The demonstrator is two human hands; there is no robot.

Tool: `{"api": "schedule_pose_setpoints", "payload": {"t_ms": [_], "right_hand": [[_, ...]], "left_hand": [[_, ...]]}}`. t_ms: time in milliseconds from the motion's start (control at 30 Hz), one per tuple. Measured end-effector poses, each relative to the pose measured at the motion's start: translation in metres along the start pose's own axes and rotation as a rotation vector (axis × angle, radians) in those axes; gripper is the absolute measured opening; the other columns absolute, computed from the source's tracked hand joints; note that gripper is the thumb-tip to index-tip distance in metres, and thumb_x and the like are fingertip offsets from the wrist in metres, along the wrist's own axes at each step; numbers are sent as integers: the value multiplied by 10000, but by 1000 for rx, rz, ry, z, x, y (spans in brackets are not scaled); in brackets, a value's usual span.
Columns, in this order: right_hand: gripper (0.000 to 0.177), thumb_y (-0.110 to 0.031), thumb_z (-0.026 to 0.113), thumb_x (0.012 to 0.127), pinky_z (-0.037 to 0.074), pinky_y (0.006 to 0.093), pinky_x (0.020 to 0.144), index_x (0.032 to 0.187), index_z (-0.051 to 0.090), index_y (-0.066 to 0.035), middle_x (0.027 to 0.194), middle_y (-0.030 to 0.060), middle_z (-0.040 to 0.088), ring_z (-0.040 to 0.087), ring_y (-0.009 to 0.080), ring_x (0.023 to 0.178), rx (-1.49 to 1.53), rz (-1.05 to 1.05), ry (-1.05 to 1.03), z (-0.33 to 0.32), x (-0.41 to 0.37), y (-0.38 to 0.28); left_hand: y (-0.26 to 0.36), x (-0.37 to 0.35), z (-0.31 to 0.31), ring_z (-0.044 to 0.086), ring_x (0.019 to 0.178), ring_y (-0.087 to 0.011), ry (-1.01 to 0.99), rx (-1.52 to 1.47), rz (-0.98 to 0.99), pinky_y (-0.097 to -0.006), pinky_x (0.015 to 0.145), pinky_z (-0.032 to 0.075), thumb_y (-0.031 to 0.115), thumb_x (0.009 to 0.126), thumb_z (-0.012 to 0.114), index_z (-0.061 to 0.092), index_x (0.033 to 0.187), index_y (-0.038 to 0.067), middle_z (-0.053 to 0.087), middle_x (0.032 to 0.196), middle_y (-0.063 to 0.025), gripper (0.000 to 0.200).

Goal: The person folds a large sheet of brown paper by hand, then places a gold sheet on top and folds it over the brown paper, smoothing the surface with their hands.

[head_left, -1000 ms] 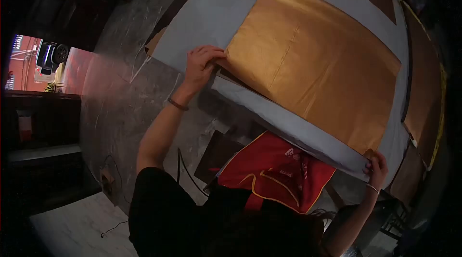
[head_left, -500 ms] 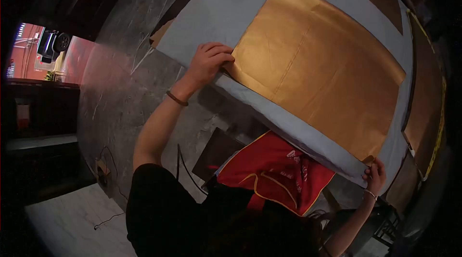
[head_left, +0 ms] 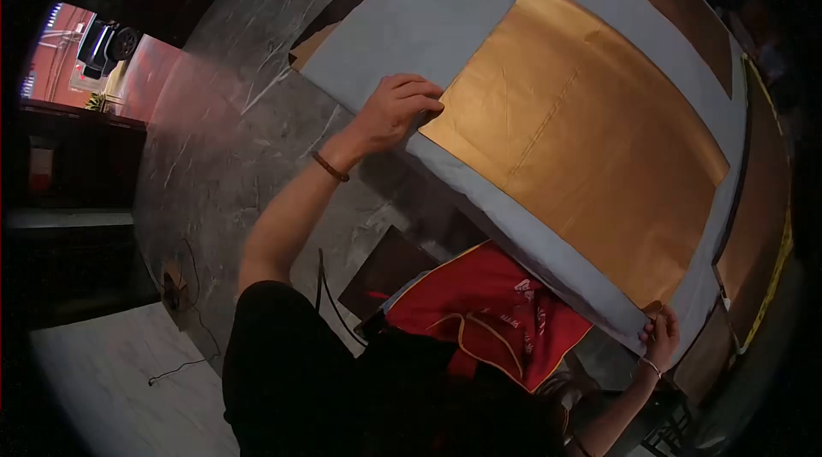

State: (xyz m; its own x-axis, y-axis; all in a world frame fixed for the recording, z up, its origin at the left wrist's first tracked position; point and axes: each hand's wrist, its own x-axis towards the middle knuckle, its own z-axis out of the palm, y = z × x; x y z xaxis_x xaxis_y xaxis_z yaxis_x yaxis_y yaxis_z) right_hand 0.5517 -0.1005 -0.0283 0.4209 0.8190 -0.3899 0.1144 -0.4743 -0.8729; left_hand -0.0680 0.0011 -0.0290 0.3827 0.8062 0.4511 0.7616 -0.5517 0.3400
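At the far left, a vehicle (head_left: pixel 96 50) is standing beyond the opening, showing no legible badge or plate. Nearer, the left hand (head_left: pixel 390 114) is gripping the gold sheet (head_left: pixel 591 131) along its left edge, just beside its near-left corner, the fingers bending over the material; how the thumb is sitting underneath is hard to tell. The sheet is lying on the grey cloth (head_left: pixel 402 24) that is covering the tabletop, its near side running just inside the tabletop's near edge. Since this corner is sitting so near the edge, a pull toward the body could be dragging it over the side, and the loose cloth could be creeping or bunching along with it. Across the middle, a seam-like line and faint creases are crossing the sheet; uneven tension between the hands could be deepening them or skewing the piece. Below the near edge, the red fabric (head_left: pixel 488 311) with yellow trim is bearing white lettering (head_left: pixel 529 290), too small and folded to read. At the right, the right hand (head_left: pixel 661 335) is pinching the near-right corner between closed fingertips, and the material is curling up there; too tight a pinch could be leaving a crimp, too slight a one could be letting the corner slip. Beyond it, a yellow strip (head_left: pixel 775 273) is running along the right-hand side, any markings on it unreadable.
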Motion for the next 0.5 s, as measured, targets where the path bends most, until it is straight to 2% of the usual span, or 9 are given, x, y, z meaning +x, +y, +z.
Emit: {"api": "schedule_pose_setpoints", "payload": {"t_ms": [67,133,233,333,500], "right_hand": [[274,-186,610,894,397,228,452,1132,592,-52,795,8,602,521,80,595,-22,-3,24,-2,3,4],[274,-183,609,895,405,226,442,1132,589,-48,794,18,612,520,85,571,37,-25,-63,-7,6,7],[292,-171,596,896,427,207,507,1163,572,-56,846,0,581,517,79,639,-24,23,-18,-1,-2,-3],[274,-170,596,895,430,210,497,1145,576,-60,829,-1,578,517,78,631,3,46,-38,-3,1,1],[230,-161,589,899,436,211,486,1109,584,-66,810,-1,571,521,80,623,23,18,19,5,-9,-4]], "left_hand": [[-3,-2,0,519,1111,-255,-25,-24,-4,-387,946,391,-9,815,548,660,1005,87,621,1139,-44,241],[-1,-1,-2,516,1115,-254,-27,-27,-6,-385,955,379,-13,815,542,659,1005,80,617,1146,-48,242],[3,-2,-2,514,1115,-254,-33,-19,-49,-388,964,361,-13,818,536,655,1014,73,615,1145,-49,244],[7,0,-1,516,1091,-238,6,-11,-59,-380,934,359,19,776,562,643,989,105,611,1115,-20,243],[11,3,-1,504,1094,-247,-8,14,-85,-377,941,350,31,789,568,638,1018,94,612,1096,-33,248]]}}
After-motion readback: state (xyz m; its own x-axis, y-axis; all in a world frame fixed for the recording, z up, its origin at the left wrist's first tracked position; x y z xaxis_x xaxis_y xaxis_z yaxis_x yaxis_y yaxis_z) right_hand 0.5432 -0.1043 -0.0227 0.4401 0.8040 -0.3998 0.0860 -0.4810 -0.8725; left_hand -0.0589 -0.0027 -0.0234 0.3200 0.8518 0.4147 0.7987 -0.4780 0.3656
